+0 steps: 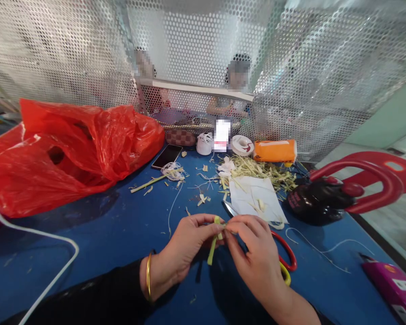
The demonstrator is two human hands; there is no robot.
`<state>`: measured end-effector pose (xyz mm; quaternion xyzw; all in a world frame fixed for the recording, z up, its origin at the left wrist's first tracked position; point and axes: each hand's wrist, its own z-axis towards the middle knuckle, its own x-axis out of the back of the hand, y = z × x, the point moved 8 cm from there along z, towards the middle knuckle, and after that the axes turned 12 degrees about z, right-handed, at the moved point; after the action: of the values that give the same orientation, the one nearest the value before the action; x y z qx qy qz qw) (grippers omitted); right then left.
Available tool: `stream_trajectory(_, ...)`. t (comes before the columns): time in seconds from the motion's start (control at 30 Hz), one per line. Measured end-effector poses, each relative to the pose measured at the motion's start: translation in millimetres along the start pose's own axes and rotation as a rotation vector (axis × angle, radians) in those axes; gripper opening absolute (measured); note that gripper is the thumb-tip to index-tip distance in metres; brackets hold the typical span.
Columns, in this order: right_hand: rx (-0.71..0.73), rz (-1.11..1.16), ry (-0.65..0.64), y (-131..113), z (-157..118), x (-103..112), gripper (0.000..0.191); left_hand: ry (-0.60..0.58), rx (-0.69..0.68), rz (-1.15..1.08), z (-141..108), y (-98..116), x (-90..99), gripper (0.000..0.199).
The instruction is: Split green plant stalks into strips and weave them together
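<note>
Pinching a green strip [210,257] btwn thumb & fingers, the L hand [181,248] has it just above the front-mid desk [122,241], lower end hanging free, slightly tilted. R hand [253,255] has its fingertips closed on the strip's side, nr the top; exact bit gripped is hidden. Scissors [290,253] lie partly under R hand, red & yellow handles showing to its right. White paper [243,192] beyond, w/ a heap of dry strips [269,170] behind it, nr an orange pack [275,150] & tape roll [238,149]. Phone [167,156] L of centre, string bundle [172,172] beside it. Big red bag [118,140] far L; black pot [313,205] R of paper.
</note>
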<state>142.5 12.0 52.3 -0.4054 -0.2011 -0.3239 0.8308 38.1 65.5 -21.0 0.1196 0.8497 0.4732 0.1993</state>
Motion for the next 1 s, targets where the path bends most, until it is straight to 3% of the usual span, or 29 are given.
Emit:
stream_trajectory(0.2,0.088,-0.071,0.041,-10.4,0.0,3.3,0.012,-0.017,0.019,-0.027,1.7,-1.3,0.5,0.022)
stream_trajectory(0.43,0.062,-0.118,0.034,-8.4,0.0,2.5,0.011,-0.021,0.06,-0.005,0.8,-3.4,1.2,0.02)
stream_trajectory(0.6,0.192,-0.187,0.07,-18.7,-3.1,4.2,0.017,-0.021,0.063,-0.063,0.9,-3.2,1.5,0.019)
stream_trajectory(0.83,0.302,-0.18,-0.121,-23.7,-9.8,-17.9,0.022,-0.092,0.041,-0.147,0.8,-9.2,-3.4,0.014)
stream_trajectory(1.0,0.29,-0.142,-0.083,-24.5,-8.0,-14.6,0.019,-0.056,0.038,-0.124,2.2,-13.3,-1.3,0.017)
